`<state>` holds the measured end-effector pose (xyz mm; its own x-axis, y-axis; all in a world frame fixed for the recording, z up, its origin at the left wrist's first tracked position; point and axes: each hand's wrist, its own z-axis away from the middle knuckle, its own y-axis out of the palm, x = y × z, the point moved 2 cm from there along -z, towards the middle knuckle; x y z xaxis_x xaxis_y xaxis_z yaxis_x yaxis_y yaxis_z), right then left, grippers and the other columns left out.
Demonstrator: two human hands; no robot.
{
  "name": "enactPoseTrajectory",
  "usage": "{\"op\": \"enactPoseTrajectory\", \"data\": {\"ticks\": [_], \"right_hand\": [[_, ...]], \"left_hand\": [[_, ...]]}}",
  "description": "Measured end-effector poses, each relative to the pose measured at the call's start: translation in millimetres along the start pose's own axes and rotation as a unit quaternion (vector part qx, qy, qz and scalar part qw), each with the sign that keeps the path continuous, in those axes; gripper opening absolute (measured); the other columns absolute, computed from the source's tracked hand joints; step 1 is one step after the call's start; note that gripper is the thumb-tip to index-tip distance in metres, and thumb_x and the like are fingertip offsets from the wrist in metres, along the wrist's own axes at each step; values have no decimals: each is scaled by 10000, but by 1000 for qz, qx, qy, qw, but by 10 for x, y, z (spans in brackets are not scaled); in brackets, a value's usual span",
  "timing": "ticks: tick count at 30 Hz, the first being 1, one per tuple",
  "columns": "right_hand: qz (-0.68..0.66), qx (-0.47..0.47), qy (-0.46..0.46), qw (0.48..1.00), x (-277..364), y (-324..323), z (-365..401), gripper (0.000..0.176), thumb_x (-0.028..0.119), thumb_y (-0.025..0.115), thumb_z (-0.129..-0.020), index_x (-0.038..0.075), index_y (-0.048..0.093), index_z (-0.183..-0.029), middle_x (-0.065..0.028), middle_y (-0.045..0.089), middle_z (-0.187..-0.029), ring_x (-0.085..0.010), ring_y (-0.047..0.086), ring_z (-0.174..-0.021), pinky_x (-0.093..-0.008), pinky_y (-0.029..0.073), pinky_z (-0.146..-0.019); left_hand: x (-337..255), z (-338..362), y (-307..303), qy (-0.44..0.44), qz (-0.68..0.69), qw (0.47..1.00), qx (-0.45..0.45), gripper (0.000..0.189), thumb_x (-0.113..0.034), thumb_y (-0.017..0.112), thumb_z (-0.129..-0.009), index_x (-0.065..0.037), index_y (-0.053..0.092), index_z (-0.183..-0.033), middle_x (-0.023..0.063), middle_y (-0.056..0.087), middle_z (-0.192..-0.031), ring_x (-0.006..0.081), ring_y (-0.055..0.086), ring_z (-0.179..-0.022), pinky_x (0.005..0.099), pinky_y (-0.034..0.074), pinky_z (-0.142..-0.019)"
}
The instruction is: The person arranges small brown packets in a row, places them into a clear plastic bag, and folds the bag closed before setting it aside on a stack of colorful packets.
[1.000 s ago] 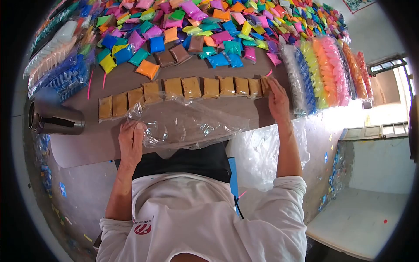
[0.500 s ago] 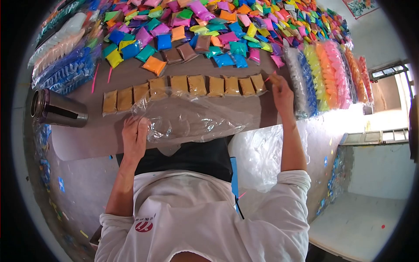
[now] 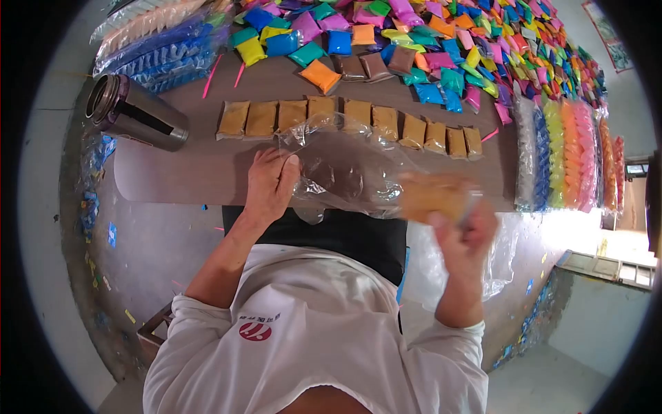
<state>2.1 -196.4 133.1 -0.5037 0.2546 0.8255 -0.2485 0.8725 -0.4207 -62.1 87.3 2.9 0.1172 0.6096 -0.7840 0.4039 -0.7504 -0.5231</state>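
My left hand (image 3: pixel 272 183) is closed on the left edge of a large clear plastic bag (image 3: pixel 345 169), thumb pressed against the fingers. The bag lies spread over the near part of the table, its far edge overlapping some packets. In my right hand (image 3: pixel 470 231) is a tan-brown packet (image 3: pixel 434 196), blurred by motion, at the bag's right end. Beyond the bag, a row of similar tan-brown packets (image 3: pixel 385 123) lies side by side across the table.
A metal flask (image 3: pixel 148 117) lies on its side at the left. Many small coloured packets (image 3: pixel 427 62) are heaped at the back. Filled bags stand in rows at right (image 3: pixel 569 152) and back left (image 3: pixel 158 58). Clear plastic (image 3: pixel 507 255) hangs below the table at right.
My right hand has come from the row's right end toward me, bringing the packet beside the bag. My left hand still holds the bag. The whole view has shifted.
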Motion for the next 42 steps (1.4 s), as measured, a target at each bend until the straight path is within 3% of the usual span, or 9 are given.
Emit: {"op": "enactPoseTrajectory", "data": {"ticks": [3, 6, 9, 18, 21, 24, 36, 39, 42], "right_hand": [[96, 86, -42, 991, 83, 503, -165, 516, 158, 765, -744, 1, 621, -1213, -181, 687, -945, -337, 692, -766, -367, 558, -685], [164, 6, -42, 986, -92, 878, -252, 526, 186, 733, -747, 12, 611, -1228, -207, 691, -926, -388, 683, -767, -424, 562, -695], [187, 79, 55, 978, -153, 1089, -256, 515, 215, 707, -780, 19, 599, -1245, -211, 700, -902, -392, 695, -793, -454, 562, -714], [76, 257, 49, 962, -228, 1256, -284, 649, 416, 770, -836, -11, 575, -1284, -194, 696, -882, -362, 686, -772, -415, 542, -700], [-80, 319, 132, 935, -326, 1247, -252, 701, 490, 739, -872, -28, 558, -1309, -190, 680, -876, -325, 654, -735, -379, 526, -704], [-58, 321, 157, 932, -354, 1272, -262, 693, 504, 709, -903, -23, 555, -1326, -145, 674, -861, -253, 630, -718, -355, 507, -689], [-36, 323, 173, 930, -395, 1404, -342, 530, 431, 788, -843, 69, 646, -1203, -115, 661, -762, -215, 613, -666, -346, 495, -656], [-28, 346, 180, 920, -345, 1400, -398, 512, 309, 805, -867, 48, 632, -1273, 7, 600, -759, -52, 480, -681, -247, 436, -613], [-71, 320, 160, 931, -403, 1364, -359, 523, 395, 752, -890, 9, 625, -1219, -127, 661, -758, -189, 616, -658, -351, 501, -653]], "left_hand": [[15, 27, -11, 8, 7, 1000, 4, 340, -219, 469, -1033, -47, 593, -767, 67, 599, -741, 264, 561, -762, 376, 386, -794], [-3, 36, -10, 0, 25, 1000, -7, 299, -175, 494, -1009, -39, 575, -755, 99, 578, -731, 318, 545, -755, 410, 392, -752], [-15, 42, -13, -5, 28, 999, -24, 292, -157, 512, -1002, -30, 564, -743, 123, 561, -726, 351, 532, -744, 433, 391, -725], [-35, 30, 12, 2, 20, 999, -50, 341, -180, 528, -1009, -22, 557, -709, 138, 550, -721, 369, 522, -733, 444, 391, -716], [-23, 23, 4, 8, 14, 999, -47, 337, -175, 530, -1006, -20, 559, -709, 140, 552, -720, 371, 527, -736, 447, 396, -719], [-57, 15, 7, 6, 9, 999, -46, 329, -163, 526, -1003, -21, 558, -708, 142, 555, -717, 374, 537, -745, 451, 405, -730], [-69, 7, 8, 16, -41, 998, -34, 247, -128, 521, -981, -28, 591, -766, 139, 585, -781, 368, 554, -789, 453, 414, -749], [-52, 15, 1, 9, -48, 999, -19, 245, -128, 522, -979, -26, 604, -772, 140, 589, -781, 369, 557, -793, 454, 413, -747], [-52, 15, -11, 10, -47, 999, -13, 236, -119, 528, -973, -21, 615, -777, 143, 596, -783, 370, 560, -795, 455, 413, -747]]}}
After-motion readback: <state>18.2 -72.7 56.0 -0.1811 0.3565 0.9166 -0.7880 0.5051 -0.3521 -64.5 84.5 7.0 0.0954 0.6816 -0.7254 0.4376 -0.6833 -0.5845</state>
